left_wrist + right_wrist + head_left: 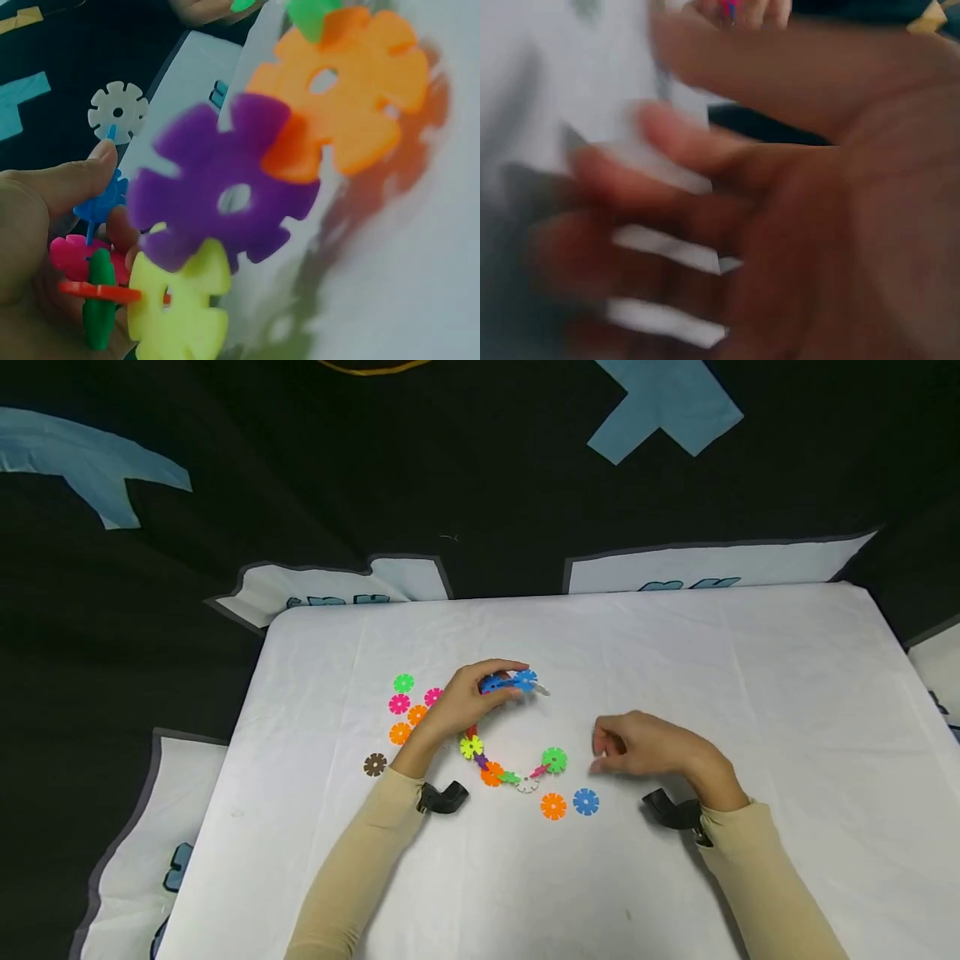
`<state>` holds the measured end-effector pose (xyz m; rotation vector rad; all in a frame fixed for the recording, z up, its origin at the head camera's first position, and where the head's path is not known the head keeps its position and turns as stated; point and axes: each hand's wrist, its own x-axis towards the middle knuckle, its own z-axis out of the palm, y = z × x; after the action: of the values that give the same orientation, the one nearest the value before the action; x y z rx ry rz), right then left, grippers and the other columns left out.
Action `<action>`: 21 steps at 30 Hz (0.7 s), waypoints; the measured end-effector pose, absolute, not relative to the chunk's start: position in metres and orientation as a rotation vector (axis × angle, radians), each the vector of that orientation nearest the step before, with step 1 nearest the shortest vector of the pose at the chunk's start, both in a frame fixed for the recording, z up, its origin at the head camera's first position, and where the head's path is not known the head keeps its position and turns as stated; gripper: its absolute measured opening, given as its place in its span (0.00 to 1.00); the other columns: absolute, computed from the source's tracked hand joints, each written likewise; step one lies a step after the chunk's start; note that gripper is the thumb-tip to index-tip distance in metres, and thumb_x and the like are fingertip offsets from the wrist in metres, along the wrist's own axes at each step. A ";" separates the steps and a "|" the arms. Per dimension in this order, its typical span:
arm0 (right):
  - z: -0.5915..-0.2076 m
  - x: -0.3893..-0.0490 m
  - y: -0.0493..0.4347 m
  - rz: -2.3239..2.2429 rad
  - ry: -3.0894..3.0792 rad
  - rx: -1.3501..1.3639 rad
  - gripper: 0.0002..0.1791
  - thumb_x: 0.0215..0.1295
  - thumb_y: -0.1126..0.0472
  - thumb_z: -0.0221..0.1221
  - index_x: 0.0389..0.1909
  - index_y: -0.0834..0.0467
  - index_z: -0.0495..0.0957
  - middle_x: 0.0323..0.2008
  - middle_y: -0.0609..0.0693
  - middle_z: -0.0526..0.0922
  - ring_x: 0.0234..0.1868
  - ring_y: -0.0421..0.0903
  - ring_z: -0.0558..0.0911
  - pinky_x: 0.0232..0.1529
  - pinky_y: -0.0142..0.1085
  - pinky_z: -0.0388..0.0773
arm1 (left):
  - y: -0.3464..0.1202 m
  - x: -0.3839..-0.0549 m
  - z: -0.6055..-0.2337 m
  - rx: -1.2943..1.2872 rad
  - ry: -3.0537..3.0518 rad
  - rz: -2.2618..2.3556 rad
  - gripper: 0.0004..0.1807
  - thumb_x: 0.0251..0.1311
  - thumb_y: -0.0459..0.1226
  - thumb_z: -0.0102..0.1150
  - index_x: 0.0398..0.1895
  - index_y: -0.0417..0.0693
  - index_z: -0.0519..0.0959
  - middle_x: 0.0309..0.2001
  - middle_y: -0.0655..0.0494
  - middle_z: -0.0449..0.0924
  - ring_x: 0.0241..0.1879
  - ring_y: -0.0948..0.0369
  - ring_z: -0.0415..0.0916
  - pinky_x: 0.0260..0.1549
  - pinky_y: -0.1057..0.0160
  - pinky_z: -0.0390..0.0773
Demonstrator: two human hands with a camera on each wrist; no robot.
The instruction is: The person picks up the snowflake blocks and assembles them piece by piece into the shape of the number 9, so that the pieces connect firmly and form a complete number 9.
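Note:
My left hand (467,700) pinches a curved chain of slotted plastic flower discs by a blue disc (105,201) between thumb and fingers. Past the thumb, a white disc (118,112) forms one end of the chain. Down the curve come a yellow disc (471,747), a purple disc (225,191), an orange disc (492,774) and a clear disc (527,786), ending at a green disc (555,760). My right hand (651,745) hovers right of the chain, fingers loosely bent around nothing; its wrist view is blurred.
Loose blue (586,802) and orange (553,807) discs lie in front of the chain. Left of my left hand are several more, including a green disc (403,682), a pink disc (399,703) and a brown disc (375,765). A white cloth (750,693) covers the table.

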<state>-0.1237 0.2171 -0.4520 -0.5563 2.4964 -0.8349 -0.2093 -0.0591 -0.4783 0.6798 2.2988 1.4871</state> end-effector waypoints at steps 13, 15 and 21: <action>-0.456 -0.097 0.167 -0.293 2.659 -0.340 0.35 0.36 0.33 0.74 0.21 0.56 0.67 0.16 0.47 0.68 0.19 0.43 0.70 0.20 0.33 0.64 | -0.067 -0.215 -0.478 0.662 2.333 1.489 0.21 0.61 0.46 0.65 0.58 0.59 0.80 0.59 0.60 0.79 0.57 0.61 0.74 0.60 0.58 0.74; -0.458 -0.104 0.176 -0.361 2.664 -0.351 0.31 0.41 0.37 0.74 0.23 0.56 0.68 0.17 0.47 0.69 0.20 0.43 0.70 0.21 0.33 0.64 | -0.066 -0.214 -0.478 0.683 2.319 1.489 0.20 0.61 0.46 0.65 0.57 0.60 0.80 0.59 0.61 0.79 0.57 0.61 0.74 0.60 0.58 0.74; -0.461 -0.123 0.207 -0.485 2.719 -0.366 0.25 0.50 0.42 0.72 0.30 0.57 0.71 0.18 0.47 0.68 0.22 0.43 0.68 0.24 0.33 0.62 | -0.064 -0.213 -0.477 0.709 2.314 1.475 0.20 0.61 0.46 0.64 0.57 0.61 0.81 0.58 0.62 0.79 0.58 0.63 0.74 0.59 0.61 0.74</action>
<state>-0.1229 0.2074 -0.4613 -0.3661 2.7194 -0.4847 -0.2127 -0.0637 -0.4766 0.7089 2.3135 1.4752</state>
